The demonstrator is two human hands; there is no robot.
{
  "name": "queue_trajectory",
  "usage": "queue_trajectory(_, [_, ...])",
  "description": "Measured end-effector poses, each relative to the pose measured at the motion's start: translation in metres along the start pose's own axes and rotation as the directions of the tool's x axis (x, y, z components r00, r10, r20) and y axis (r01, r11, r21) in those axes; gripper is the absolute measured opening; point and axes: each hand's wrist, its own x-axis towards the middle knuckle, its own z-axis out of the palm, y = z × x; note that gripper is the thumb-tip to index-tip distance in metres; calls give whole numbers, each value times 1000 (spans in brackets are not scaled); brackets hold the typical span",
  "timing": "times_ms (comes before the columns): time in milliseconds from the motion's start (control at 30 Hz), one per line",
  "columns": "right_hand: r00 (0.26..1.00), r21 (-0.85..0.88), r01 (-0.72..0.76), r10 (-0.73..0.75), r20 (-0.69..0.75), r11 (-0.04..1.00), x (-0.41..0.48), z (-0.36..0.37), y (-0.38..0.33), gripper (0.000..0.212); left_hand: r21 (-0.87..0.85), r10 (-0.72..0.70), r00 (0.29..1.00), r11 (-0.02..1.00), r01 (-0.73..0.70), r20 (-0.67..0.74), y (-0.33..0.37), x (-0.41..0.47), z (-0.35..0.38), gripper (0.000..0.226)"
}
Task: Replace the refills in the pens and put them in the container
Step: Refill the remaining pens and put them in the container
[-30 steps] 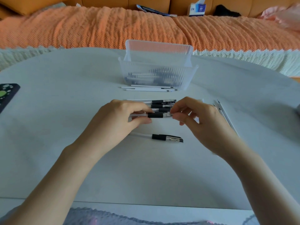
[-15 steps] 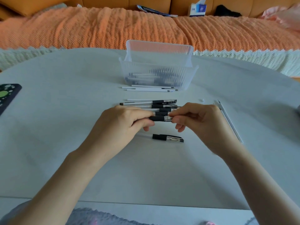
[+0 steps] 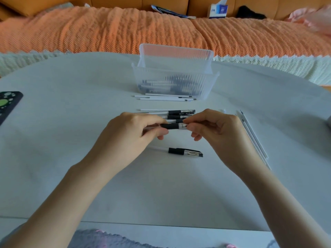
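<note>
Above the table's middle, a clear pen with a black grip [image 3: 172,126] is held level between both hands. My left hand [image 3: 130,133] grips its barrel; my right hand [image 3: 216,129] pinches its tip end. Behind the hands lie a few more pens [image 3: 179,113] side by side. One capped pen [image 3: 186,152] lies nearer me. The clear ribbed container [image 3: 172,81] stands at the back, with several pens inside. White refills [image 3: 164,97] lie along its front wall. More refills [image 3: 254,138] lie in a row right of my right hand.
A dark phone case with green dots [image 3: 8,104] lies at the table's left edge. A small white bit [image 3: 222,110] sits behind my right hand. An orange-covered sofa [image 3: 161,29] runs behind the table, with a tissue box [image 3: 218,8] on it.
Both hands lifted the pen a little toward me, off the row of pens. My right fingers have closed in on the pen's tip end.
</note>
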Motion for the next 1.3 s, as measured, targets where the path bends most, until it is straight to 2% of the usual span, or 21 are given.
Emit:
queue_trajectory(67, [999,-14,-50,50,-14,999,1,-3,2,17,2,0,1000,1000,0,-6,-1,2,1,4])
queue_trajectory(167, [996,-130,-90,90,-5,987,2,-12,3,15,-10,-22,999,1000,22,-35,-3,3,-2,12])
queue_trajectory(267, [986,-289,-52,95,135,956,-1,-20,1,19,-11,-9,999,1000,9,-51,-7,6,-7,14])
queue_trajectory(367, [947,-427,24,116,300,904,-3,-18,4,24,-13,-7,998,1000,6,-65,-8,16,-13,16])
queue_trajectory(433, [939,-457,66,99,329,887,-4,-14,7,21,-21,-5,996,1000,4,-87,-5,27,-19,17])
queue_trajectory(633, [953,-486,83,72,293,870,-4,-13,6,7,-12,20,994,1000,-21,-103,3,83,-26,20])
queue_trajectory(933, [965,-426,40,76,252,904,-4,-15,1,7,46,-29,999,999,28,34,-6,158,-19,20])
queue_trajectory(1033, [972,-394,36,60,229,918,-4,-15,1,6,49,-51,995,998,47,85,-6,160,-15,19])
queue_trajectory(1133, [983,-370,36,34,182,928,-3,-17,0,7,15,-31,996,999,30,79,-6,150,-14,19])
queue_trajectory(1233, [989,-350,12,39,139,937,-2,-20,-2,7,-23,25,998,999,-24,53,6,127,-14,19])
queue_trajectory(1300, [992,-315,-4,45,121,949,-1,-21,-2,6,-8,114,993,993,-114,-15,16,105,-16,18])
